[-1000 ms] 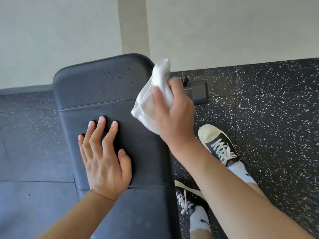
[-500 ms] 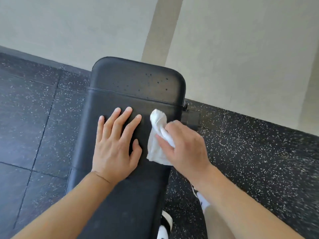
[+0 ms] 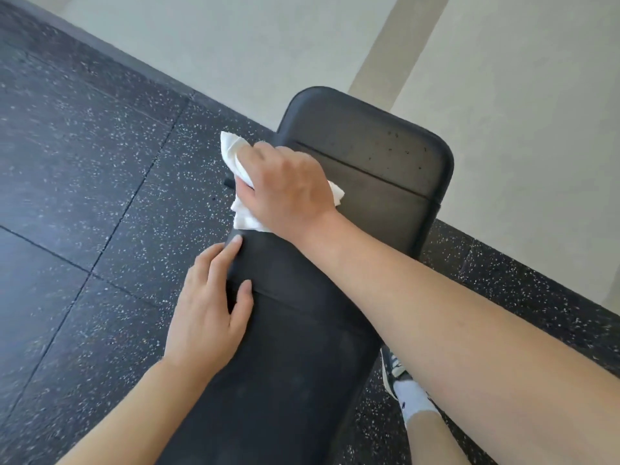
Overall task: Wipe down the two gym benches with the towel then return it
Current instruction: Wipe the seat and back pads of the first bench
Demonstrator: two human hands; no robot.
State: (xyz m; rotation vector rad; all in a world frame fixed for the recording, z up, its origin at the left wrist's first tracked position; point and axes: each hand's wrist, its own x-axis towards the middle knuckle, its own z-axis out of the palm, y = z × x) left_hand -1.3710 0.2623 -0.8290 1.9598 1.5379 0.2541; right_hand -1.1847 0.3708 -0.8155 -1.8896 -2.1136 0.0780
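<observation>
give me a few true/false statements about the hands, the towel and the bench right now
1. The right hand presses the white towel onto the bench. True.
2. The left hand holds the towel. False: it rests open on the bench's left edge, nearer the camera than the towel.
3. The towel sits at the bench's left side. True.
4. The bench pad is red. False: it is black.
5. The towel lies on the floor. False: it is under the right hand on the bench.
</observation>
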